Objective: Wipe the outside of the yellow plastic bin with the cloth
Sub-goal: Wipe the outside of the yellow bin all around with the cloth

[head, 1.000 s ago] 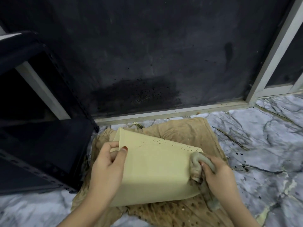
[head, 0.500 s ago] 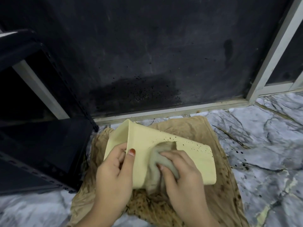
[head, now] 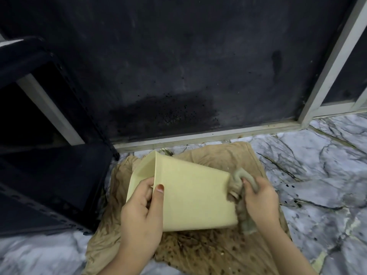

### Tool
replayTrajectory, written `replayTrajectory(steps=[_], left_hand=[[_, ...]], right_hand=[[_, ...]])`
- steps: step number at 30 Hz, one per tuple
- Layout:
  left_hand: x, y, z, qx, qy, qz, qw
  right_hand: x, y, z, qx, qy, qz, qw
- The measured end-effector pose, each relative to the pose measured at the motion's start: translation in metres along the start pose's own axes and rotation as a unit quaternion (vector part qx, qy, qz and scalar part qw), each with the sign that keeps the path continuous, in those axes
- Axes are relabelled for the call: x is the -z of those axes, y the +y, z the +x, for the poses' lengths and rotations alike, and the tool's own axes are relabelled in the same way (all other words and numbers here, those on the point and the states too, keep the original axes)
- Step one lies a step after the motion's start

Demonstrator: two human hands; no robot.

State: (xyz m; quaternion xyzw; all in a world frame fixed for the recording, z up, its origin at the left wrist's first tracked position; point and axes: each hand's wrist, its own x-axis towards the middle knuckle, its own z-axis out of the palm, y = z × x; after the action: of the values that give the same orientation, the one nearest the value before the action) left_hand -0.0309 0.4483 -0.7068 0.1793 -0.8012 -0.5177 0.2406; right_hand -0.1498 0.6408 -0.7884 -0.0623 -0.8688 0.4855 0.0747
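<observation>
Left of centre, the left hand (head: 141, 211) grips the rim of the yellow bin (head: 190, 197), tipped on its side over a stained brown sheet (head: 216, 253). Right of it, the right hand (head: 258, 199) clutches the cloth (head: 239, 187) against the bin's base. The broad upper face looks clean; hidden sides probably remain.

Wall: dark panel (head: 178, 56), stained near its base, fills the upper frame.
Frame: pale strips (head: 327, 72) at right.
Shelf: black rack (head: 49, 175), left.
Floor: grey-veined marble (head: 321, 175), lower right.
</observation>
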Motion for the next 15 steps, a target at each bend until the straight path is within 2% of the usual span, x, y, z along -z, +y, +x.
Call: replayTrajectory(steps=[3, 6, 9, 12, 15], left_hand=[[0.0, 0.001, 0.0, -0.005, 0.002, 0.014, 1.0], [0.001, 0.002, 0.0, -0.01, 0.004, 0.024, 1.0], [0.0, 0.005, -0.001, -0.007, 0.003, 0.019, 1.0], [-0.001, 0.008, -0.003, -0.002, -0.006, 0.006, 1.0], [-0.002, 0.005, -0.006, -0.014, -0.003, 0.001, 1.0]], right_hand=[[0.007, 0.031, -0.006, -0.047, 0.011, -0.008, 0.999], [0.008, 0.035, -0.027, -0.057, 0.022, 0.007, 0.998], [0.001, 0.012, -0.06, 0.025, 0.032, 0.047, 0.998], [-0.01, -0.024, -0.085, 0.113, -0.008, 0.102, 0.988], [-0.016, -0.058, -0.091, 0.192, -0.048, 0.106, 0.974]])
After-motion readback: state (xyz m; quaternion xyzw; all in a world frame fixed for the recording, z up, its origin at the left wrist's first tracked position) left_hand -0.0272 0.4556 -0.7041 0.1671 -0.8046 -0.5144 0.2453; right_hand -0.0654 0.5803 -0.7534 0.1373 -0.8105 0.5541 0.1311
